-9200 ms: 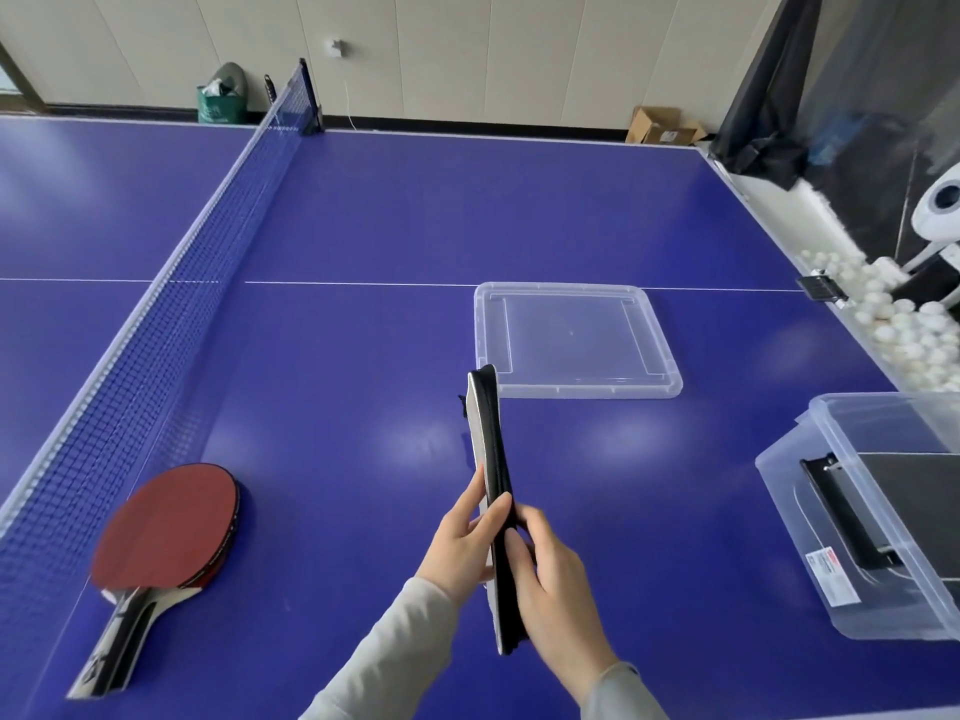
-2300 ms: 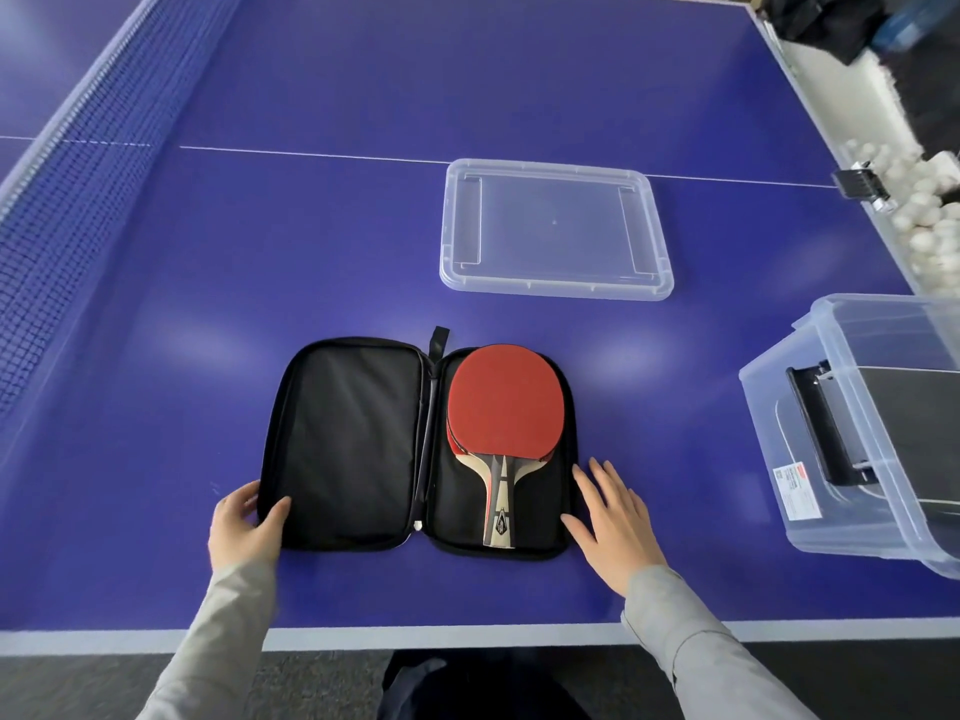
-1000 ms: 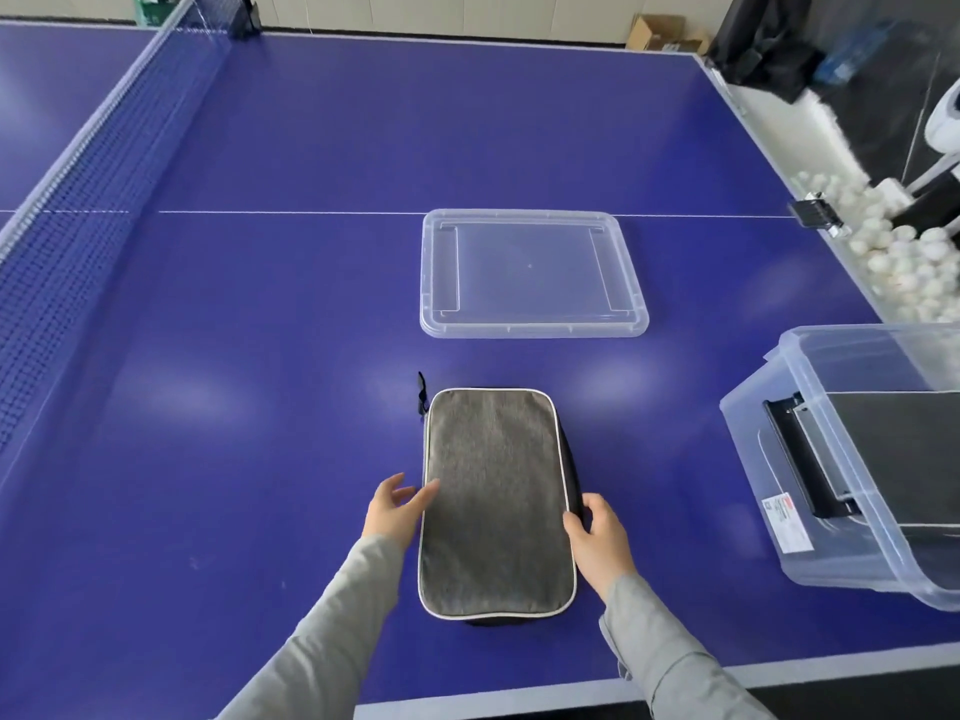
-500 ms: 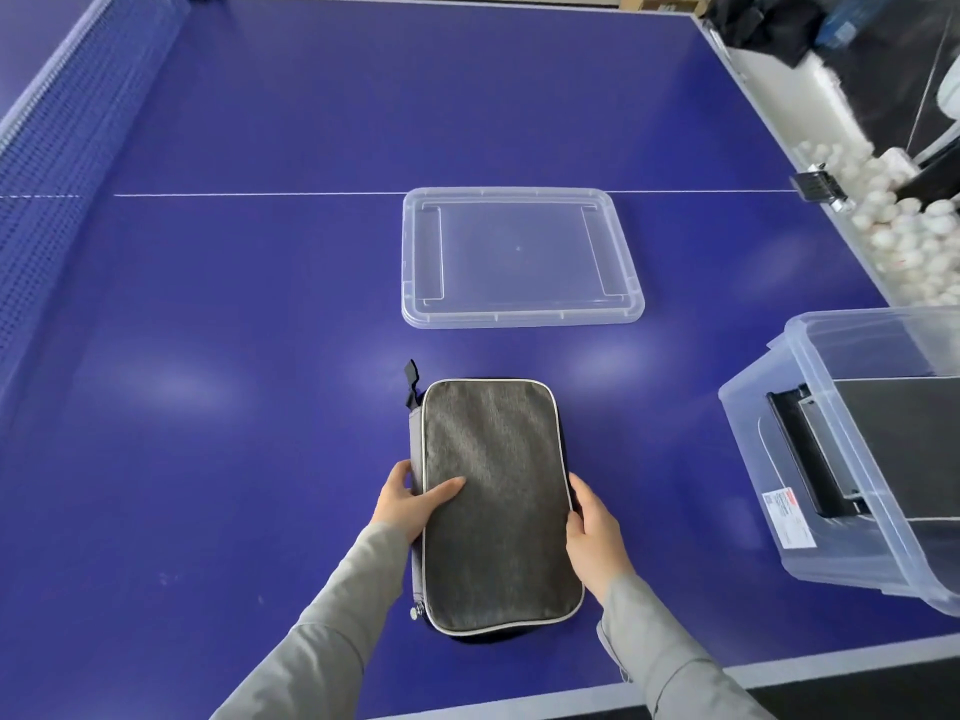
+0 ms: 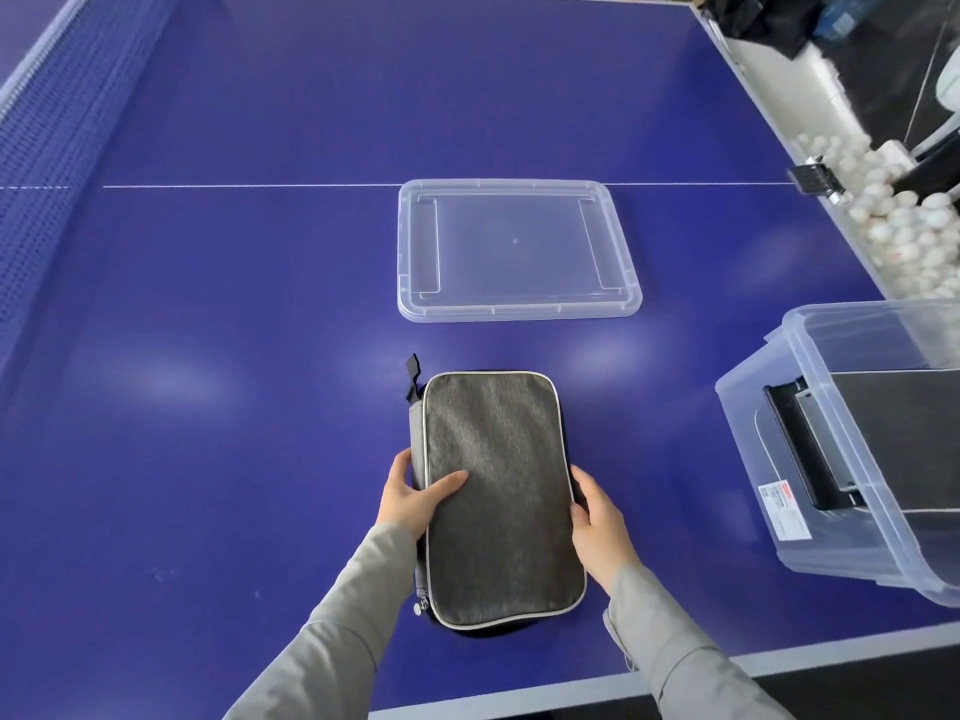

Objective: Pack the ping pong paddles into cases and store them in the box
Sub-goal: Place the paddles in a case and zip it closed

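The blue worktop [image 5: 234,283] fills most of the frame, its net [image 5: 47,122] running up the left edge. At the right edge sits the clear box [image 5: 852,449], open, with a dark case already inside; its lid [image 5: 514,249] lies flat at centre. Low in the middle lies the grey case [image 5: 496,491], folded shut. My left hand [image 5: 415,493] grips its zipper side, thumb on top, and my right hand [image 5: 597,517] clasps the opposite edge, steadying it, I judge, for zipping. Loose white balls [image 5: 904,220] crowd the upper right.
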